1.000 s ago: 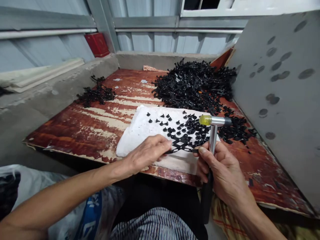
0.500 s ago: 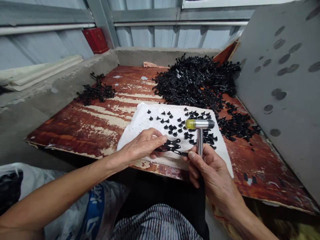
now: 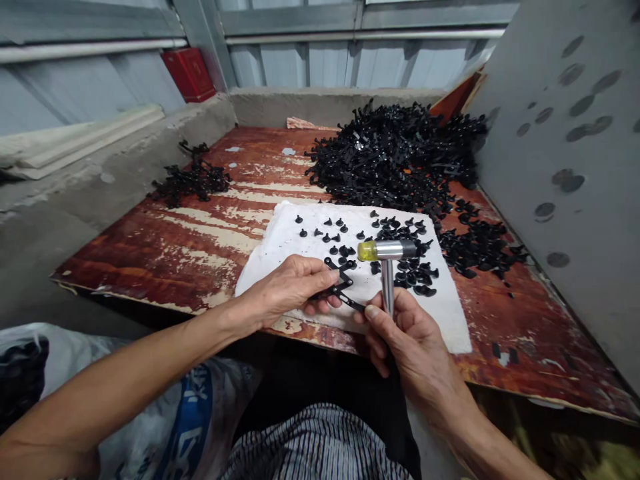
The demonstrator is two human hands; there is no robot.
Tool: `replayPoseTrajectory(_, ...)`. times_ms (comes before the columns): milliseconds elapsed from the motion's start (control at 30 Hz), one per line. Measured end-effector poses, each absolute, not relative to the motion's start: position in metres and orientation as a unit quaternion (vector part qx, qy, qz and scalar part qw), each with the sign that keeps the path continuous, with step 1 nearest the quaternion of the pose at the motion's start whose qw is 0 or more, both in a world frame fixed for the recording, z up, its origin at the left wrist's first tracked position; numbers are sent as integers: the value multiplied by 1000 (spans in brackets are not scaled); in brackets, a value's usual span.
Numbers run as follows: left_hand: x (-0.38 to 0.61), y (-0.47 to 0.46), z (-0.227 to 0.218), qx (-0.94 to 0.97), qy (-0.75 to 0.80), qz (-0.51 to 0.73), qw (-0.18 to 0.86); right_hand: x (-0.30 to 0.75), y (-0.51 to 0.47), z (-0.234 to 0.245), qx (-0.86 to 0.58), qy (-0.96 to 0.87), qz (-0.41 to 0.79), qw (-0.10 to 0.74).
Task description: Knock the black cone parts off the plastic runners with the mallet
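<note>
My left hand (image 3: 300, 287) pinches a black scissor-style linkage (image 3: 344, 283) of flat, holed bars between thumb and fingers, just above a white cloth (image 3: 280, 233). In my right hand (image 3: 407, 333) is a small mallet (image 3: 389, 251) with a yellow clear face, a silver middle and a black face, its head upright. The thumb and finger of that same hand also grip the right end of the linkage. Small black pegs with round bases (image 3: 345, 251) lie scattered over the cloth behind both hands.
A large heap of black parts (image 3: 390, 153) covers the back right of the worn red-brown table (image 3: 120, 247). A smaller pile (image 3: 193, 177) lies at the back left. A grey panel (image 3: 560, 173) stands along the right side. Plastic bags (image 3: 145, 413) sit below the front edge.
Both hands stay on the linkage. My right hand has shifted slightly left with the mallet, and the linkage has tilted and drawn a little closer to my left hand.
</note>
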State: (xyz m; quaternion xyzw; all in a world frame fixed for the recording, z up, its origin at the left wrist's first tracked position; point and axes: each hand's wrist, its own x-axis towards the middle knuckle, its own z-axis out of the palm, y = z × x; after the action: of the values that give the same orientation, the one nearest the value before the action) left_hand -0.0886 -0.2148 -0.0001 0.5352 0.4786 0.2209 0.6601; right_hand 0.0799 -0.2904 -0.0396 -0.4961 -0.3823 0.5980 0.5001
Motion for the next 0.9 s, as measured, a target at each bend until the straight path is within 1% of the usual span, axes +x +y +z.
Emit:
replayPoseTrajectory(133,-87,-206,-1,541,491,223,645,79,-289,-39,-494,-404,593,490)
replayPoseTrajectory(333,-86,-185,-2,507,511,214,661,99,-283,-33,-533,-417,552,486)
replayPoseTrajectory(600,-82,-174,-7,455,527,195,690,106,-277,-35,-546,-417,561,461)
replayPoseTrajectory(900,-79,-174,-5,460,542,191,677,108,-279,-38,-553,-433,550,452)
